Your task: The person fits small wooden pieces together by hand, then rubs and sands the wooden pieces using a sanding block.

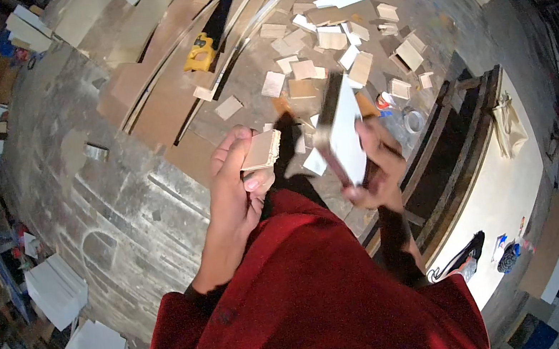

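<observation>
My left hand (232, 171) is closed around a small light-brown wood piece (259, 150) with a rough, splintered right edge. Fingers and thumb grip it from the left and below. In my right hand (380, 163) is a white-faced board piece (346, 128), held upright by its right side and lower end. Motion blurs its darker left edge, so its thickness is unclear. The two pieces are apart, side by side in front of my red shirt (309, 278). Beyond them, many small wood offcuts (303, 70) lie scattered on the floor.
A handsaw with a yellow handle (201, 54) rests on long brown boards (137, 94) ahead. A tape roll (413, 121) lies right of the offcuts. At right stands a long white panel (512, 183) with a dark wooden frame (452, 141). White boards (57, 288) are stacked at left.
</observation>
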{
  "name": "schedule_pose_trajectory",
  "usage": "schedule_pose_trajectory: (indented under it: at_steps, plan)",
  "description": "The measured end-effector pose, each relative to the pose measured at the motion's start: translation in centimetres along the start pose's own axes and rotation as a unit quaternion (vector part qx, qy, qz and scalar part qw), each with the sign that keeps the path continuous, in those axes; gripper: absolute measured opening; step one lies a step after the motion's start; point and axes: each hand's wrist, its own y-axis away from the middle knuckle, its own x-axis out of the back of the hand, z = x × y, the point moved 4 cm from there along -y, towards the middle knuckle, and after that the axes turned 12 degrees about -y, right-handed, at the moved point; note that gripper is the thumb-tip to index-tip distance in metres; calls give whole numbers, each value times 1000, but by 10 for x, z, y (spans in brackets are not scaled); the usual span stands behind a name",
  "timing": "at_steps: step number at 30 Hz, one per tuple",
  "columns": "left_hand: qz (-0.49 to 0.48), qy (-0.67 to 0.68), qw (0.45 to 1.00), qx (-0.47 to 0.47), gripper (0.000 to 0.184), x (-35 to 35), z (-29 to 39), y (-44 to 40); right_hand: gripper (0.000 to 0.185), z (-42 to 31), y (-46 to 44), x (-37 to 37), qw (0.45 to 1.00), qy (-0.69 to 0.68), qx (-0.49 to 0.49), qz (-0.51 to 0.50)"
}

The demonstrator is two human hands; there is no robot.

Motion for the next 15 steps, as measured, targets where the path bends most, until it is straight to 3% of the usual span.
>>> schedule_pose_trajectory:
  at_steps: [1,2,4,6,9,10,11,12,13,14,15]
  plan:
    - [0,-8,1000,4,11,-2,-1,0,81,-1,-3,-3,998,2,-51,24]
    - [-1,-8,1000,5,11,-2,-5,0,82,0,-4,-7,1000,13,-7,10]
    - [43,-53,998,13,14,6,-15,-1,81,-13,-6,-28,993,13,-53,-106]
    - [-28,14,998,-51,18,6,-16,-9,65,-21,4,-37,992,25,-50,-109]
    - [96,-52,994,2,15,1,-2,-11,54,-30,8,-35,975,93,34,-198]
    - [98,-52,994,2,15,6,-3,-10,48,-31,11,-33,986,56,16,-156]
    - [61,-37,997,15,14,10,-7,-10,48,-23,10,-26,984,-52,-121,-121]
    - [24,-22,999,28,14,9,-10,-8,56,-24,5,-22,992,-43,-77,-91]
    - [46,-11,998,40,14,-1,-10,-5,69,-24,0,-18,997,-32,-32,-59]
    - [35,-6,998,43,15,-3,-13,-5,87,-13,6,-13,996,31,-68,-51]
    - [2,15,999,49,15,-1,-17,-5,80,-16,1,-16,994,35,-88,-56]
